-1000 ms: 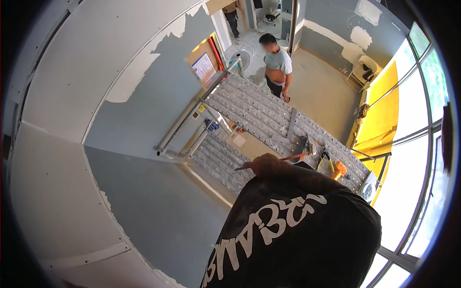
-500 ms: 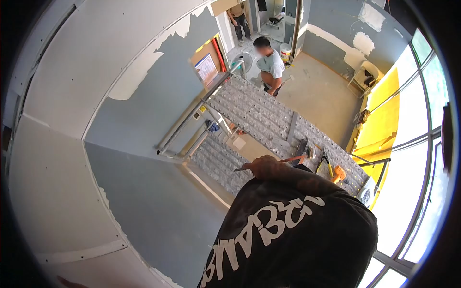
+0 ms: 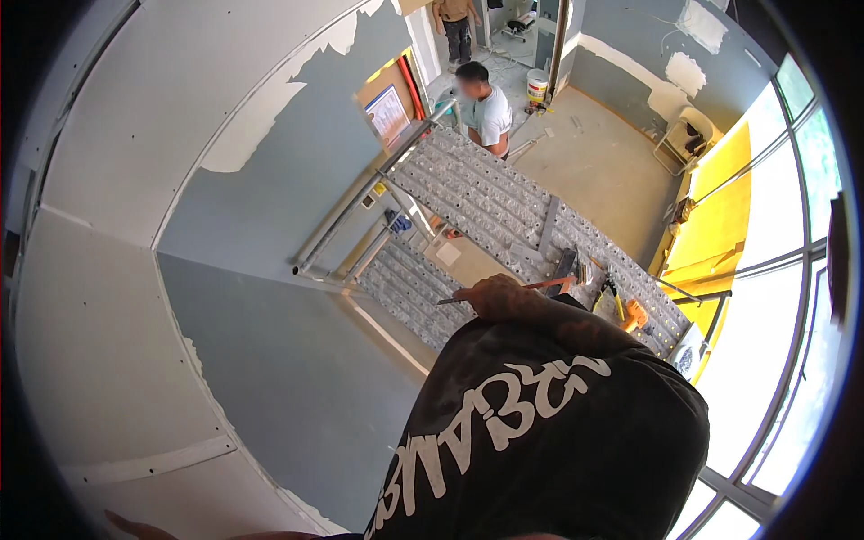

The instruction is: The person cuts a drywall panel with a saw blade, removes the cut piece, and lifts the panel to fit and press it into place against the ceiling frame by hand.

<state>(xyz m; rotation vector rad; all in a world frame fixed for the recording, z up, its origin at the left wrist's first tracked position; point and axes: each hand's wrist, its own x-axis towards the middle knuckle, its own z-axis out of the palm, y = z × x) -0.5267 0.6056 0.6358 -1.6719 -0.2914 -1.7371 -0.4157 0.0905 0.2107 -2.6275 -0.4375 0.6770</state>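
My right hand (image 3: 493,297) is closed around a long, thin tool (image 3: 547,283), held nearly level in front of my chest. One end of the tool is orange-red and the other is a narrow grey tip; its exact kind is unclear. Only part of my left hand (image 3: 135,527) shows, at the bottom left edge beside the white wall board (image 3: 171,490), with a finger stretched out; whether it touches the board is unclear. My dark shirt (image 3: 540,441) with white lettering fills the lower middle.
Below me are perforated metal scaffold planks (image 3: 477,189) with a tubular rail (image 3: 360,198). An orange power tool (image 3: 634,314) and yellow-handled pliers (image 3: 616,301) lie on the planks. A co-worker in a white shirt (image 3: 493,117) stands beyond; another person (image 3: 457,31) is farther back. Windows (image 3: 765,243) line the right.
The co-worker in the white shirt has moved left and away. My view has shifted slightly, and more of my left hand shows. My right hand keeps its hold on the tool.
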